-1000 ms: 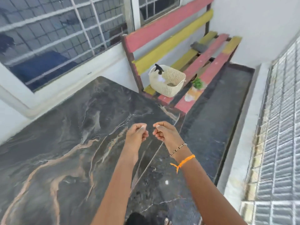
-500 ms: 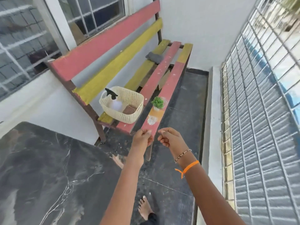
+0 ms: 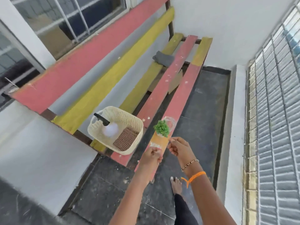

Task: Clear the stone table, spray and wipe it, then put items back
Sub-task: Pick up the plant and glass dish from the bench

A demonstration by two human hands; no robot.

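Observation:
A cream woven basket point(image 3: 129, 117) stands on the near end of the red and yellow slatted bench point(image 3: 162, 93). Inside it lie a white spray bottle point(image 3: 110, 129) with a black trigger and a brown woven mat point(image 3: 125, 139). To its right a small green potted plant point(image 3: 161, 128) stands on an orange flat piece point(image 3: 159, 141), with a clear glass point(image 3: 170, 121) just behind. A grey cloth point(image 3: 163, 58) lies farther along the bench. My left hand point(image 3: 151, 157) and my right hand point(image 3: 178, 147) are both closed fists just short of the plant, with nothing visible in them. A dark corner of the stone table point(image 3: 11, 207) shows at bottom left.
White wall runs behind the bench, with barred windows point(image 3: 73, 18) above. A patterned block wall point(image 3: 276, 119) and a white kerb close off the right side. My bare foot point(image 3: 176, 184) stands on the dark tiled floor point(image 3: 203, 127) beside the bench.
The view has swung from the stone table to the bench, which is now much closer. Both fists stayed closed and now hover over the bench's near end.

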